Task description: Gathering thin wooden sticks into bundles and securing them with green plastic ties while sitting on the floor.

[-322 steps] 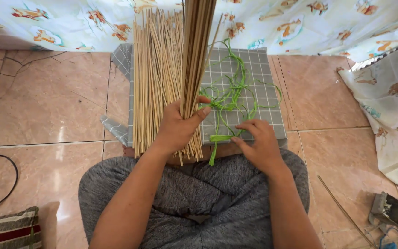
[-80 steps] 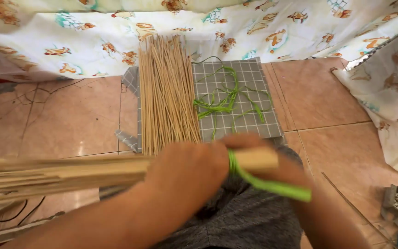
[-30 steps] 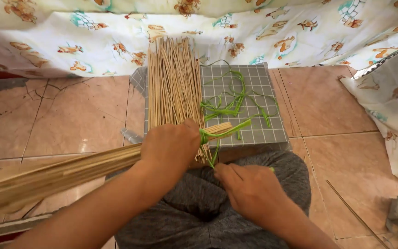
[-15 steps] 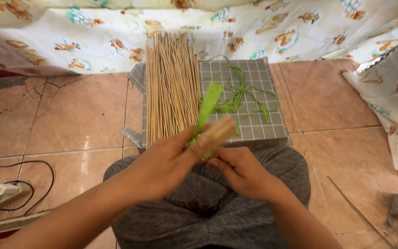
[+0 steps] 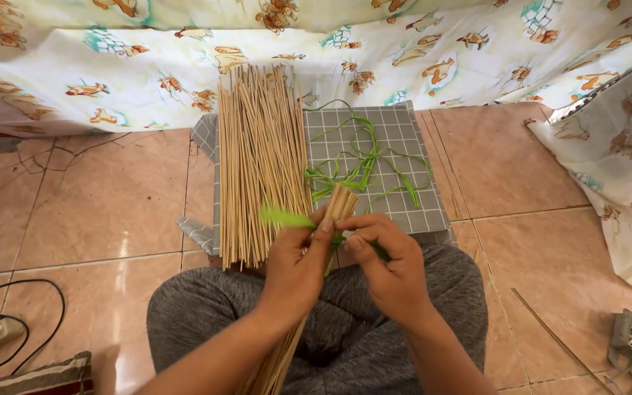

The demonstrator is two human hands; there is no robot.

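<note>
The left hand [image 5: 298,267] is closed around a bundle of thin bamboo sticks [image 5: 339,205], its fingers wrapped tight just below the bundle's top end, which now stands near upright at the centre of the frame. A second ago the same bundle lay slanted toward the lower left, its long tail sweeping out over the floor; it has since swung up so that the tail runs down past the wrist and out of the bottom edge. The right hand [image 5: 393,271] has come in too — it was open and apart over the lap, and now its fingers pinch a green strip [image 5: 287,216] hard against the sticks, touching the left hand. One end of the strip juts out to the left of the bundle; the rest is hidden between the two hands, so how far round it goes cannot be told. Judging by this, the binding has moved from positioning to actual tying.

Above the hands, a pile of loose sticks [image 5: 261,161] lies on a grey checked cloth [image 5: 404,146], with spare green strips [image 5: 360,164] tangled just beside it. A patterned sheet [image 5: 111,73] fills the upper frame, and a single stick [image 5: 557,340] lies on the tiled floor [image 5: 89,205] at lower right.
</note>
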